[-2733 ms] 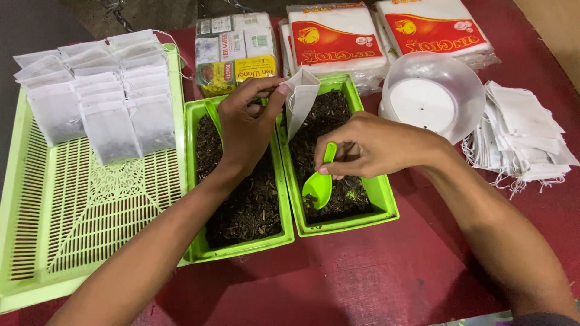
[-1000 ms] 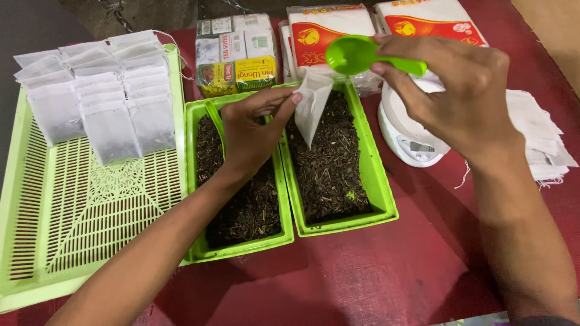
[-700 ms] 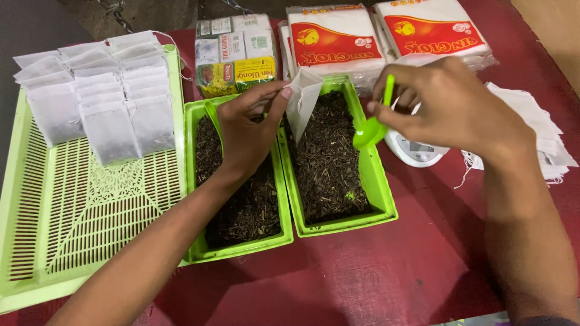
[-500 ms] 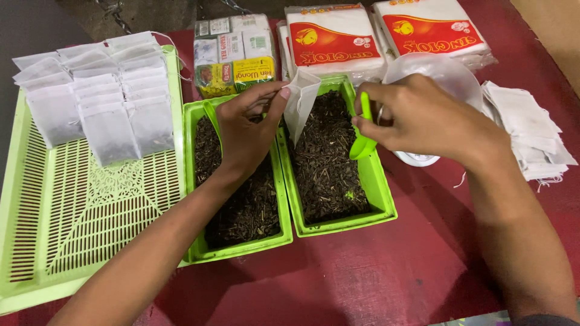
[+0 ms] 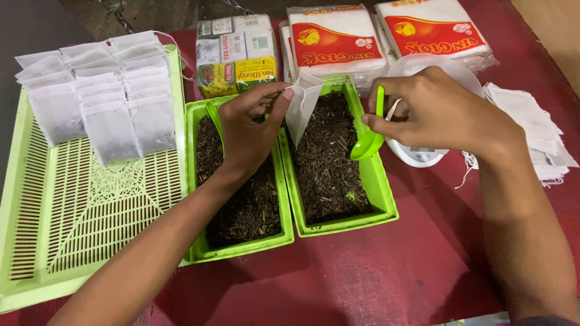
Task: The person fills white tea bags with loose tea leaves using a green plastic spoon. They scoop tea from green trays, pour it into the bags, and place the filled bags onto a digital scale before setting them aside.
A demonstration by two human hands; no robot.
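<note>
Whereas a sec ago the green scoop (image 5: 370, 137) was up near the scale (image 5: 417, 154), right hand (image 5: 435, 111) now grips it low, bowl down over the right-side tea tray (image 5: 338, 226). Left hand (image 5: 251, 130) still pinches the white filter bag (image 5: 302, 102) open above that tray; judged: next scoop of leaf about due.

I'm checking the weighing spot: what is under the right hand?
Under the right hand, a white scale with a white bowl shows partly; the hand, holding a green scoop, covers the rest.
</note>
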